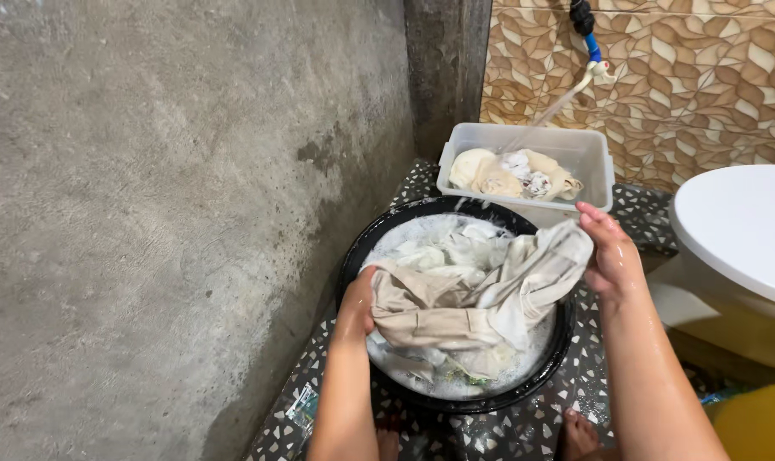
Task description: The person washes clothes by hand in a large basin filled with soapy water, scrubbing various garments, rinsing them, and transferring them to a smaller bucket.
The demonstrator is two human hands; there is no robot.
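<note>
Low in the middle of the frame, the left hand (359,300) and right hand (611,254) each grip an end of a wet beige cloth garment (464,299) over a round black plastic tub (353,256) of soapy water. Higher up, a clear plastic box (592,158) holds more clothes under a white tap (594,70).

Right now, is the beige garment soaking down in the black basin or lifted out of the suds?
Partly lifted. Both the left hand and right hand hold the beige garment bunched above the suds, its lower end trailing into the black basin.
</note>
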